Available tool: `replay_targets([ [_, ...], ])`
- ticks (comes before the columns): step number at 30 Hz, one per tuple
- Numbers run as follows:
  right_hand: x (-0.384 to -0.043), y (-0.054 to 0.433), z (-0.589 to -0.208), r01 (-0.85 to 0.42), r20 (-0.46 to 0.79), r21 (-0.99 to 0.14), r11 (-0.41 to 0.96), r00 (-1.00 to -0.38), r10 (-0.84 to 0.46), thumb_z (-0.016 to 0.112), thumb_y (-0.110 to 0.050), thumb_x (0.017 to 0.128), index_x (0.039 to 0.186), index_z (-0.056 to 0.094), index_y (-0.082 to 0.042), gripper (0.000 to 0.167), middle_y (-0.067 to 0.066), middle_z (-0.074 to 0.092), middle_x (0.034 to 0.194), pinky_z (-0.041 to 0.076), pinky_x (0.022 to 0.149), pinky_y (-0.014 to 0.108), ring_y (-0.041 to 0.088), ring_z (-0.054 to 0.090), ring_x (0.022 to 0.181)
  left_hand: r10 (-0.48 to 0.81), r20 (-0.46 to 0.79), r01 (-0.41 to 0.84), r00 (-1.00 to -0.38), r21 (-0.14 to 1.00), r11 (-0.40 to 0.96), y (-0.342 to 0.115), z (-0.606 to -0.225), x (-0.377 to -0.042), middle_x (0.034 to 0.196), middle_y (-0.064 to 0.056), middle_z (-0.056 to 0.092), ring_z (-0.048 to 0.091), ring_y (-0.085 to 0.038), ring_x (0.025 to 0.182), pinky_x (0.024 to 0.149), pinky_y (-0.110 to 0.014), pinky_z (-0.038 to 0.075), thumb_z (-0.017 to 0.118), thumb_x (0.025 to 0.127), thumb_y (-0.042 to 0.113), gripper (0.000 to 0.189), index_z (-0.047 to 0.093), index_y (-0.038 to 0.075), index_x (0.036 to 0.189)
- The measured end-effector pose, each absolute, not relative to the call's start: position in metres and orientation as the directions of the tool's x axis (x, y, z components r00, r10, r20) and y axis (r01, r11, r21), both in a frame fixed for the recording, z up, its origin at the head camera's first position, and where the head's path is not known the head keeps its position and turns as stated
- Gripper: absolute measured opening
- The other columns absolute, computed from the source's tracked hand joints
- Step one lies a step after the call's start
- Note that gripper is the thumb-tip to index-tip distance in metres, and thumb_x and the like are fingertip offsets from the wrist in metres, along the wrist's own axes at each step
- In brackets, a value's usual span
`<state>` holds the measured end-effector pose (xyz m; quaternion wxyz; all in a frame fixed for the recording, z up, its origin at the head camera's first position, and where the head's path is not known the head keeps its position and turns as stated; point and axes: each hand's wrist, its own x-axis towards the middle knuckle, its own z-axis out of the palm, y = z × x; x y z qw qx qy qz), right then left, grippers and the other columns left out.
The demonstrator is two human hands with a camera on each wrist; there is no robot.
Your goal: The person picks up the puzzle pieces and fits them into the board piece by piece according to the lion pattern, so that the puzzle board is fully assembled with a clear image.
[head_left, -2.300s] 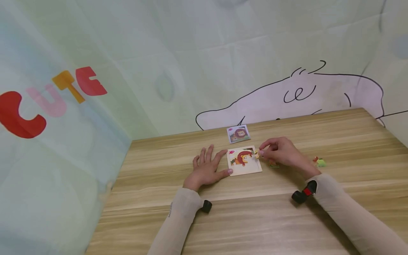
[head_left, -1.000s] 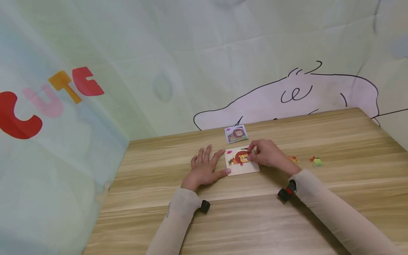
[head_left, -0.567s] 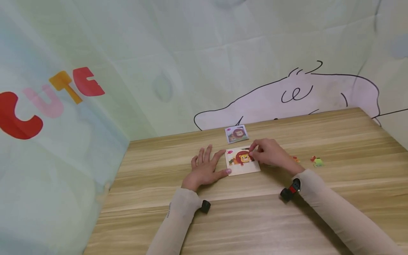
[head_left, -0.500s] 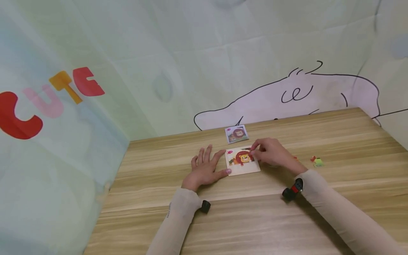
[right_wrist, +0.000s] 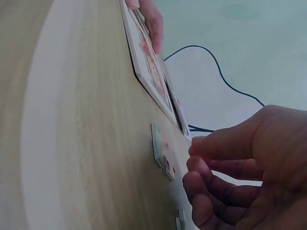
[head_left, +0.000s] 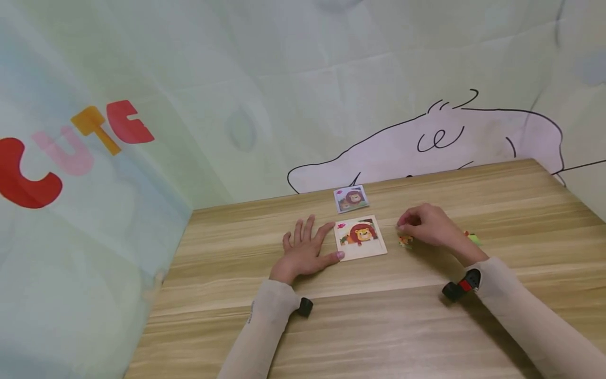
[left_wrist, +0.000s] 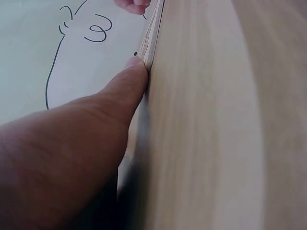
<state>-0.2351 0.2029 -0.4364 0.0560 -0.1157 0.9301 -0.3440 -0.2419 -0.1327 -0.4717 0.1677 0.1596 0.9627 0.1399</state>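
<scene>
Lion puzzle board (head_left: 362, 252) flat on the worktop (head_left: 360, 331), right between the hands! It sits at three o'clock from the left hand (head_left: 305, 253), fingers spread, thumb touching its edge, and nine o'clock from the right hand (head_left: 427, 227), loosely curled, nothing pinched. Loose pieces (head_left: 405, 241) lie at that hand's eight o'clock; lion card (head_left: 351, 199) at the board's twelve.

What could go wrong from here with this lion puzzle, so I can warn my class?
The right grip is close to loose pieces lying right of the board and might nudge them away. The left grip touches the board's left edge, so an uneven push could shift it. The board's lower strip is bare, so a piece might be set wrongly there.
</scene>
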Motion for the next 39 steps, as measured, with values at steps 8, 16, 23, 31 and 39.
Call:
replay_targets([
  [8, -0.224, 0.213, -0.434, -0.187, -0.035, -0.633, 0.751, -0.962, -0.270, 0.083, -0.019, 0.093, 0.104, 0.079, -0.002, 0.021, 0.006, 0.075, 0.090, 0.046, 0.071, 0.028, 0.014, 0.060, 0.080, 0.362, -0.276, 0.262, -0.890, 0.342, 0.903, -0.131, -0.471, -0.242, 0.183, -0.010, -0.016, -0.015, -0.045, 0.168, 0.127, -0.078, -0.003, 0.054, 0.098, 0.077, 0.088, 0.013, 0.047, 0.170],
  [16, -0.219, 0.216, -0.438, -0.179, -0.057, -0.588, 0.789, -0.964, -0.261, 0.089, -0.028, 0.088, 0.113, 0.077, -0.002, 0.038, 0.011, 0.077, 0.102, 0.045, 0.078, 0.031, 0.021, 0.062, 0.089, 0.357, -0.279, 0.258, -0.891, 0.335, 0.906, -0.130, -0.472, -0.243, 0.183, -0.009, -0.015, -0.016, -0.044, 0.168, 0.128, -0.077, -0.003, 0.053, 0.098, 0.078, 0.088, 0.012, 0.048, 0.170],
  [23, -0.218, 0.216, -0.442, -0.204, -0.032, -0.585, 0.785, -0.961, -0.274, 0.089, -0.025, 0.086, 0.111, 0.078, -0.003, 0.034, 0.012, 0.078, 0.104, 0.043, 0.078, 0.032, 0.021, 0.059, 0.088, 0.353, -0.276, 0.258, -0.894, 0.328, 0.909, -0.130, -0.473, -0.242, 0.183, -0.009, -0.016, -0.016, -0.044, 0.168, 0.128, -0.077, -0.004, 0.052, 0.098, 0.078, 0.087, 0.012, 0.048, 0.170],
  [31, -0.216, 0.212, -0.441, -0.195, -0.014, -0.650, 0.734, -0.963, -0.268, 0.085, -0.017, 0.090, 0.105, 0.071, -0.006, 0.023, 0.011, 0.074, 0.098, 0.048, 0.073, 0.030, 0.019, 0.065, 0.085, 0.354, -0.287, 0.248, -0.890, 0.346, 0.905, -0.131, -0.470, -0.242, 0.183, -0.009, -0.017, -0.017, -0.044, 0.168, 0.128, -0.077, -0.005, 0.054, 0.099, 0.076, 0.088, 0.012, 0.048, 0.170],
  [39, -0.217, 0.201, -0.432, -0.222, 0.054, -0.696, 0.682, -0.964, -0.259, 0.079, -0.012, 0.096, 0.103, 0.076, -0.007, 0.010, 0.008, 0.077, 0.093, 0.046, 0.068, 0.025, 0.015, 0.060, 0.081, 0.355, -0.286, 0.254, -0.890, 0.336, 0.907, -0.133, -0.471, -0.241, 0.183, -0.009, -0.017, -0.017, -0.044, 0.168, 0.128, -0.077, -0.004, 0.053, 0.099, 0.077, 0.087, 0.011, 0.048, 0.170],
])
